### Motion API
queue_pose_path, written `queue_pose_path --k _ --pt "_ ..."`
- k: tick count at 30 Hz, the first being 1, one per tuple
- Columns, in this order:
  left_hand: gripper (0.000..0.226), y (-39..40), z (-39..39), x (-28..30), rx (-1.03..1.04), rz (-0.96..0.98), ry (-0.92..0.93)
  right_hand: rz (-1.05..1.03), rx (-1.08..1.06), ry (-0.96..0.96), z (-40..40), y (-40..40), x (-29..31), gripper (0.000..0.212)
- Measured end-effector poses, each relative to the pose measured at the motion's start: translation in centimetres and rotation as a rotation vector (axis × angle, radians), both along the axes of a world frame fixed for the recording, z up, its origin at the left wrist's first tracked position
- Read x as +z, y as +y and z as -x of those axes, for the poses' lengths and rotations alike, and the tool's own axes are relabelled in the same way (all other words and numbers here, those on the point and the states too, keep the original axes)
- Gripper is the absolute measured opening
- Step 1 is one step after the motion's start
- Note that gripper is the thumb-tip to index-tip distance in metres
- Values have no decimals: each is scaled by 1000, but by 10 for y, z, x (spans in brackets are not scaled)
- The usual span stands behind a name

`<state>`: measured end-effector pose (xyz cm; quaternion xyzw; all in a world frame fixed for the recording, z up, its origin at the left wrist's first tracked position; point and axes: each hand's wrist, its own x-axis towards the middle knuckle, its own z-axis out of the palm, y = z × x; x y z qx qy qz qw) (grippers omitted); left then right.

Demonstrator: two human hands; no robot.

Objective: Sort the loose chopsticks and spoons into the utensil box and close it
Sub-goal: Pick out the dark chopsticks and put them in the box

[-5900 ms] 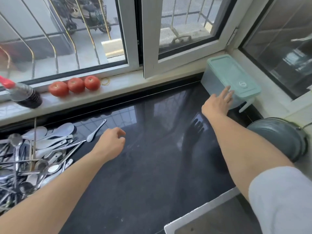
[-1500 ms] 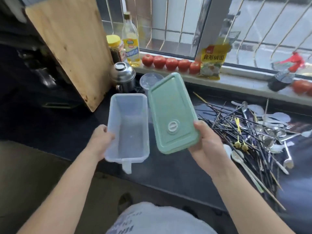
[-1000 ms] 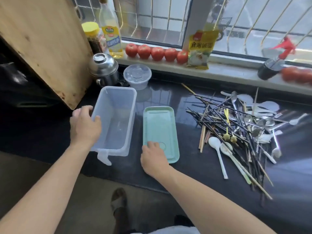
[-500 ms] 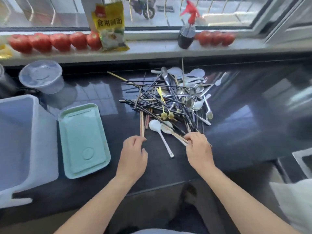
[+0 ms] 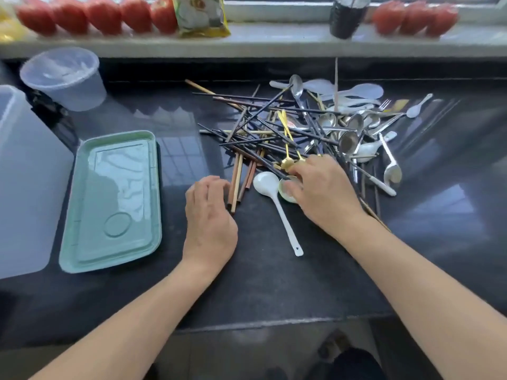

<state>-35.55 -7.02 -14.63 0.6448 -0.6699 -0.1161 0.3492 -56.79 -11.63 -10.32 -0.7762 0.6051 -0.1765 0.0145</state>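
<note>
Dark polished stone counter [image 5: 274, 283] runs under a pale windowsill [image 5: 274, 41] at the far edge.

Item: utensil box [image 5: 24, 187], translucent, open-topped, at the far left of your view, partly cut off by the frame.

Item: green lid [image 5: 115, 198], lying on the counter just right of the box, apart from it.

Item: tangled pile of chopsticks [image 5: 263, 130], dark and wooden, in the middle of the counter; metal and white spoons [image 5: 354, 124] heaped on its right side.

Item: white spoon [image 5: 277, 207], loose at the near edge of the pile, handle pointing toward you.

Item: your left hand [image 5: 210, 218], palm down, fingers loosely curled, resting beside the near ends of a few brown wooden chopsticks [image 5: 238, 179]; whether it holds any you cannot tell.

Item: your right hand [image 5: 323, 190], fingers bent over a pale green spoon bowl [image 5: 285, 189] and the gold-ended utensils [image 5: 286, 163]; the grip itself is hidden, so you cannot tell if it pinches anything.

Item: clear lidded tub [image 5: 64, 76], far left on the counter.

Item: tomatoes [image 5: 96, 15] in rows on the sill, a yellow packet [image 5: 200, 15] and a dark bottle [image 5: 347, 16] between the two rows.
</note>
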Motion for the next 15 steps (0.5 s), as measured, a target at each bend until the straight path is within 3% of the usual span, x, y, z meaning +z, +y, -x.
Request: queue_pose_path --k 3,8,11,15 --pt "51 1 -2 0 -16 55 110 49 -82 152 -13 -3 -4 26" --pt "49 2 -6 2 -35 59 123 74 -209 225 -24 16 18 21" --pt "42 4 -6 5 -39 32 116 67 -235 172 -20 39 42 19" --pt "30 4 -1 5 -60 17 136 -137 -287 -20 6 81 54 14"
